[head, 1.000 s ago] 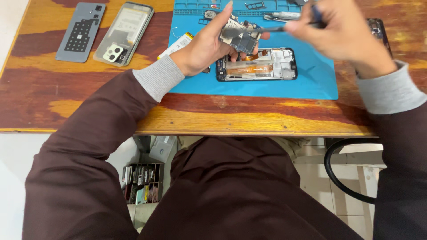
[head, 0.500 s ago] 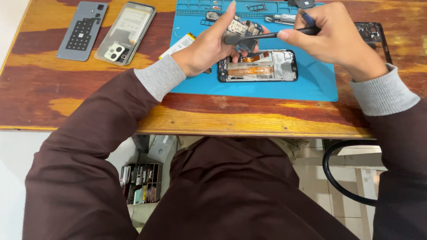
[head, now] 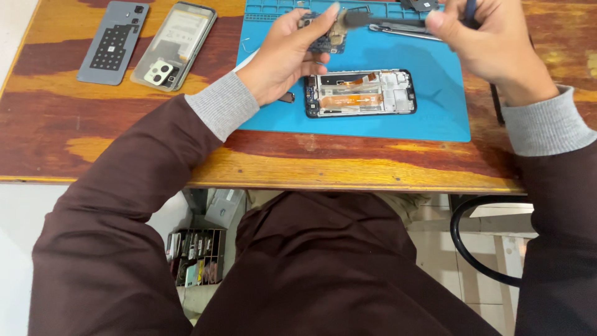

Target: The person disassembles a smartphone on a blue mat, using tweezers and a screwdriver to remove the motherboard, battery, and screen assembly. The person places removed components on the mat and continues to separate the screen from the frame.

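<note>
My left hand (head: 287, 56) pinches a small dark circuit board (head: 324, 38) above the far part of the blue work mat (head: 448, 121). My right hand (head: 491, 43) grips a slim dark tool (head: 385, 22) whose tip points left at the board. Below both hands an opened phone frame (head: 360, 93) lies flat on the mat, its orange flex cable and metal shields showing. Both sleeves are dark brown with grey cuffs.
A grey back cover (head: 113, 42) and a clear phone case with camera cutouts (head: 175, 45) lie at the far left of the wooden table (head: 124, 137). Metal tweezers (head: 398, 30) rest on the mat's far edge. A black cable (head: 479, 249) loops under the table at right.
The view has shifted, so hands and phone sit nearer the top. My left hand keeps the board while my right hand has brought the tool tip across to it.
</note>
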